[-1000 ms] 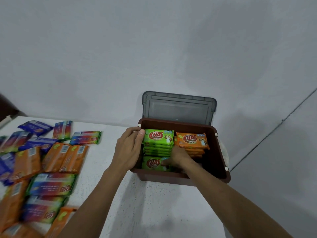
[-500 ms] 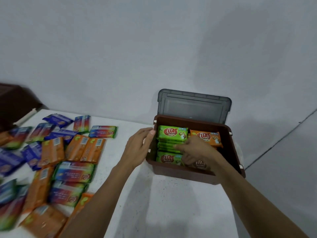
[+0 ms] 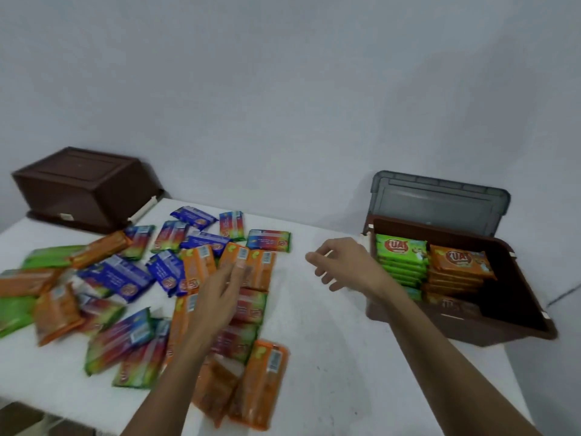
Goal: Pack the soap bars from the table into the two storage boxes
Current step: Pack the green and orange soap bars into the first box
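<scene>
Standing at the right end of the white surface (image 3: 330,341), the open brown box (image 3: 518,294) has its grey lid (image 3: 440,206) raised upright behind it, in front of the wall (image 3: 283,89). Inside, at the left, there is a stack of green soap bars (image 3: 402,256), and just beside it, touching, a stack of orange soap bars (image 3: 459,265). The right part of the box shows only its dark floor. Lower bars lie in front of the two stacks, but the right forearm covers part of them and they are blurred, so their number cannot be told.

A second brown box (image 3: 81,187) sits at the far left corner of the surface, well apart from the first. It seems to be turned bottom up, and what it contains cannot be seen.

Between the two boxes, many loose soap bars (image 3: 125,275) lie spread on the surface in blue, orange, green and mixed colours, some overlapping. Those at the left are cut off by the picture edge and smeared, and their print is not readable.

The left hand (image 3: 220,294) is stretched out flat over the pile, fingers straight and close together, with the tips (image 3: 239,265) over a row of orange bars (image 3: 261,269). Whether they touch the wrappers cannot be told. The right hand (image 3: 342,262) is in the air between the pile and the open box, fingers loosely bent and a little spread, holding nothing.
</scene>
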